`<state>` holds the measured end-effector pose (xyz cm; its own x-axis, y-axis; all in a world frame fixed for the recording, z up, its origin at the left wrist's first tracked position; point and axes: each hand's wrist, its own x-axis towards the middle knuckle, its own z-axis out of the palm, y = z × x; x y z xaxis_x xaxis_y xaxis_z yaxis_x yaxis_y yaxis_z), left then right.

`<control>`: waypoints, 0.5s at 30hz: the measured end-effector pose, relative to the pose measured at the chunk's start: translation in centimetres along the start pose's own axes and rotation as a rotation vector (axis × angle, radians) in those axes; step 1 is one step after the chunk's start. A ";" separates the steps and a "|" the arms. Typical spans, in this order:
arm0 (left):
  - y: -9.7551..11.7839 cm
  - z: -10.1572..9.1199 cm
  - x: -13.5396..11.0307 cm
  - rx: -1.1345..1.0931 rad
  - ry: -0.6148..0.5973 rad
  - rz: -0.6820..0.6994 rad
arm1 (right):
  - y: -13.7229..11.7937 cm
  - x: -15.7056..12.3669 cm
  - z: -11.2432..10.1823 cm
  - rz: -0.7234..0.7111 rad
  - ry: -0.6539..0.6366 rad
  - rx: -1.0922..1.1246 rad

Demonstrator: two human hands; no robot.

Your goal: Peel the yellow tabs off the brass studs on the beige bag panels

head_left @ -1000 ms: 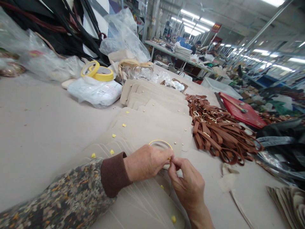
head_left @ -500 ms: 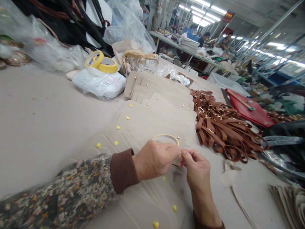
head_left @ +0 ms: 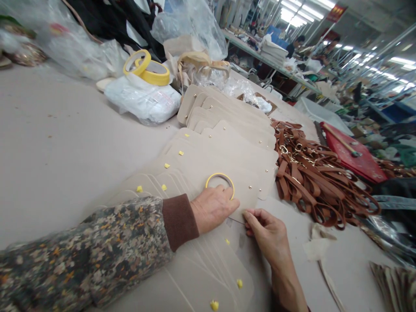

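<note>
My left hand (head_left: 214,206) has its fingers closed on a thin roll of yellow tape (head_left: 219,175), which stands out above the knuckles. Beneath it lies the top one of several overlapping beige panels (head_left: 224,158), with small metal studs along the edges. My right hand (head_left: 268,232) pinches the near edge of this panel between thumb and fingertips. Little yellow tape pieces (head_left: 181,153) stick to the panels on the left. More flat beige pieces (head_left: 195,273), with yellow bits on them, spread under my left forearm.
Brown straps with metal clasps (head_left: 305,173) are heaped on the right, beside a red flat item (head_left: 351,151). Two yellow tape rolls (head_left: 156,73) rest on a white plastic-wrapped packet (head_left: 143,102) at the back. Folded beige strips (head_left: 393,281) lie at lower right.
My hands, close together before, have moved apart. The left one shifted left with the tape roll, leaving the right at the panel's edge. The whole view has swung slightly left.
</note>
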<state>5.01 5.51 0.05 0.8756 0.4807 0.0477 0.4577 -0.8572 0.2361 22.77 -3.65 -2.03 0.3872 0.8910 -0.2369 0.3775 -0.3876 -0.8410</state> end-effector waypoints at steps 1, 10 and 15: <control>0.0 0.0 0.0 -0.007 0.000 -0.002 | 0.0 0.0 0.1 -0.015 0.012 -0.060; -0.1 -0.5 0.0 -0.026 -0.060 -0.024 | -1.0 -0.2 0.5 -0.173 0.158 -0.389; -0.4 -0.3 -0.1 -0.017 -0.033 -0.013 | 0.3 -1.1 -0.4 -0.116 0.171 -0.297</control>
<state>4.72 5.83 0.27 0.8741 0.4855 0.0122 0.4671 -0.8474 0.2525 22.76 -4.84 -1.83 0.4528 0.8906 -0.0424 0.6456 -0.3603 -0.6733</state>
